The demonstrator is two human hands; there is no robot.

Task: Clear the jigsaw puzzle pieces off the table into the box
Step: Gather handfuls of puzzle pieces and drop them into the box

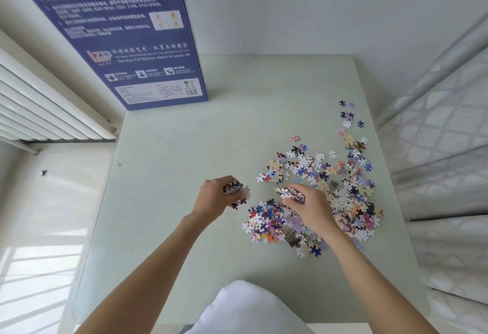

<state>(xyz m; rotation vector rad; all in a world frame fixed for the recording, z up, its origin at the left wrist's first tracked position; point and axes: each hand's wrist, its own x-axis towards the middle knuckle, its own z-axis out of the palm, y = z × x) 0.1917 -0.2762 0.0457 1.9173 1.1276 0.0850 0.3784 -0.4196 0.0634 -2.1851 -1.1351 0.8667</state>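
Each hand, left hand (215,197) and right hand (307,203), grips a fistful of puzzle pieces (343,191); light and loose, they scoop best from the heap's three-o'clock edge.

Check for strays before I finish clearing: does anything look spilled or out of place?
One small dark piece lies on the pale floor left of the pale green table, below the white radiator; it may be a fallen puzzle piece, too small to confirm.
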